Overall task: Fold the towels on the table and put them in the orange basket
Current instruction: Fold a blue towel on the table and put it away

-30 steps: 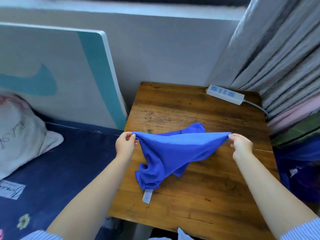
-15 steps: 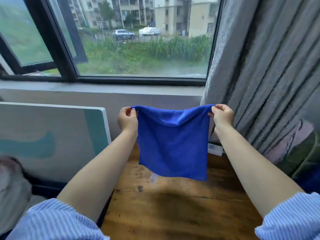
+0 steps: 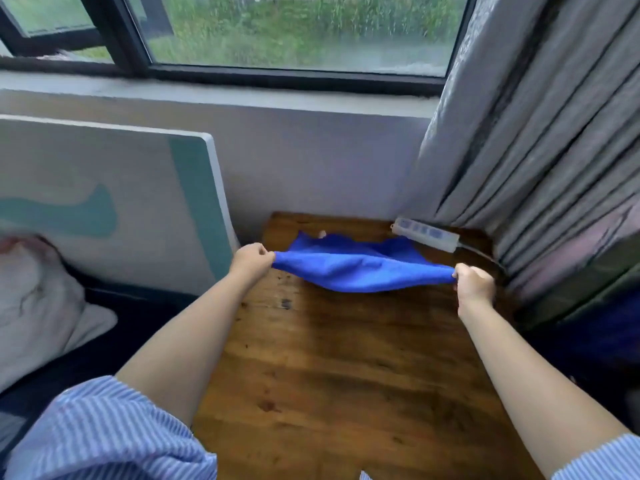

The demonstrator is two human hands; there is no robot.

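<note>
A blue towel (image 3: 360, 268) is stretched between my two hands over the far part of the wooden table (image 3: 346, 368). My left hand (image 3: 251, 259) pinches its left corner and my right hand (image 3: 472, 280) pinches its right corner. The near edge sags between them, and the far part of the towel lies towards the back of the table. No orange basket is in view.
A white power strip (image 3: 427, 234) with its cable lies at the table's back right corner, just behind the towel. Grey curtains (image 3: 540, 161) hang on the right. A white and teal board (image 3: 114, 202) leans on the left, beside a pillow (image 3: 38, 299) on a dark bed.
The towel hung upright in front of the window half a second ago. Both hands have come down and it now spreads low over the back of the table. The view has tilted down.
</note>
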